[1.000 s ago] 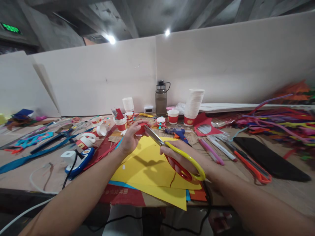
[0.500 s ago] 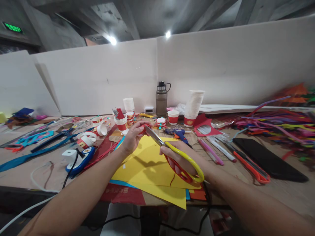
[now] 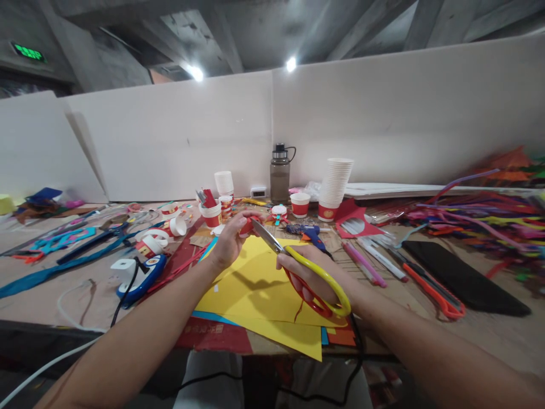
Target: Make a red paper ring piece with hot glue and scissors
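My left hand (image 3: 229, 241) is closed around a small red paper cup piece (image 3: 246, 225) held above the table. My right hand (image 3: 313, 272) grips scissors (image 3: 298, 262) with yellow and red handles. The steel blades point up and left, and their tips meet the red piece. Both hands hover over yellow paper sheets (image 3: 255, 289) lying on the table's near edge.
A stack of white cups (image 3: 336, 182), red-and-white cups (image 3: 300, 203), a dark water bottle (image 3: 279, 172), a blue glue gun (image 3: 309, 232), pens (image 3: 368, 262), an orange box cutter (image 3: 434, 288), a black case (image 3: 462, 276) and pipe cleaners (image 3: 485, 216) crowd the table. Cut cup rings (image 3: 153, 241) and a white-blue device (image 3: 136, 272) lie left.
My hands and the scissors hold almost the same pose; the blades have closed in a little on the red piece. The view has shifted slightly.
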Demonstrator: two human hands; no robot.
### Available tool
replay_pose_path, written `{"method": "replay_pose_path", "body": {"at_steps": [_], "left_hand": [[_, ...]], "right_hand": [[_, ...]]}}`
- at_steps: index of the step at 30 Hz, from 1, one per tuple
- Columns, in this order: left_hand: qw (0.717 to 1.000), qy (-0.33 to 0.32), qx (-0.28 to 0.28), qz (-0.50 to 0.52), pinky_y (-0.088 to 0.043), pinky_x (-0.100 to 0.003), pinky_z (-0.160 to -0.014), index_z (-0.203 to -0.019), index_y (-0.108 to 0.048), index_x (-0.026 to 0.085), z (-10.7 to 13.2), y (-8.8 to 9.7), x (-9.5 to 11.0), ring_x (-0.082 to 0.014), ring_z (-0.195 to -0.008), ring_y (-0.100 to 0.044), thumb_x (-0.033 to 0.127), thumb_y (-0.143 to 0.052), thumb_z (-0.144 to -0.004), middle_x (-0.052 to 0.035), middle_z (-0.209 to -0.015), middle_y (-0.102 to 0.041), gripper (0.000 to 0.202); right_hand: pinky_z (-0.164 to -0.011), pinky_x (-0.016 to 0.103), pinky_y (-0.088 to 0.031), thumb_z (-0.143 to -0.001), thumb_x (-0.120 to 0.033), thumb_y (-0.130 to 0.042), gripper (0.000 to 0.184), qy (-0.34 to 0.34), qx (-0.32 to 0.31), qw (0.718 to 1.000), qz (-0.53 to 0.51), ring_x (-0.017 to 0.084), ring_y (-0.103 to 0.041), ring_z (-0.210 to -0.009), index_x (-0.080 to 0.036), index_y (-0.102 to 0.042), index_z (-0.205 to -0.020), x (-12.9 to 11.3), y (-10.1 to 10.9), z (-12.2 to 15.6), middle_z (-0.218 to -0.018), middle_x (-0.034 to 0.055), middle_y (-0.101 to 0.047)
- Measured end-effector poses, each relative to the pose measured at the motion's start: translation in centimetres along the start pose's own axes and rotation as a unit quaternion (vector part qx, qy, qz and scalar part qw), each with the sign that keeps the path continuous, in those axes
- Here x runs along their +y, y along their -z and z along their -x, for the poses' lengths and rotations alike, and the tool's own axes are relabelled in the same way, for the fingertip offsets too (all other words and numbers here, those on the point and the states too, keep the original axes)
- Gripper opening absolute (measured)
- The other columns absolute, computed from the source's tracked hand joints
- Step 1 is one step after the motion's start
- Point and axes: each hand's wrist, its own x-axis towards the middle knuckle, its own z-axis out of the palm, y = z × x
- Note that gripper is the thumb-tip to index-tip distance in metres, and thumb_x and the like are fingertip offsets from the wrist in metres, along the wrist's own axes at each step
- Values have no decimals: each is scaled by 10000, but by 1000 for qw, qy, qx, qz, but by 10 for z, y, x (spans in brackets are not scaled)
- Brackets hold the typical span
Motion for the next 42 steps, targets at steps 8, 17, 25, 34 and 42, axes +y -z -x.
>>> {"method": "replay_pose_path", "body": {"at_steps": [8,17,25,34,42], "left_hand": [[1000,6,8,9,-473,-279,-775,-982,-659,150,0,1,-2,-176,-906,-610,289,-547,-822,-83,-1003,-682,240],[1000,15,10,19,-468,-261,-704,-973,-662,151,-1,3,-4,-162,-831,-614,275,-545,-813,-84,-984,-689,234],[998,18,53,-14,-476,-263,-743,-976,-674,160,-3,6,-10,-154,-845,-621,282,-570,-808,-70,-995,-686,233],[981,28,182,59,-494,-262,-705,-917,-663,159,-14,17,-14,-142,-775,-639,286,-584,-785,-46,-855,-702,200],[949,204,209,115,-519,-281,-545,-879,-616,117,-15,20,-15,-189,-652,-680,369,-477,-889,-89,-725,-701,289]], "right_hand": [[-315,160,-304,-900,-435,-418,256,15,16,1000,20,65,-434,-353,-199,-492,-834,3,-3,-1,-525,-71,-459],[-328,172,-320,-886,-466,-434,273,3,21,1000,23,67,-418,-348,-207,-450,-800,6,-6,-3,-515,-75,-438],[-344,176,-346,-881,-483,-449,292,42,7,999,22,76,-463,-360,-209,-439,-782,13,-2,-12,-531,-71,-465],[-365,195,-342,-886,-612,-379,438,44,-17,998,42,93,-467,-383,-198,-523,-882,14,3,-11,-564,-45,-526],[-602,282,-377,-810,-426,-578,293,70,184,896,399,257,-664,-761,-200,-709,-942,35,14,-37,-834,109,-738]]}}
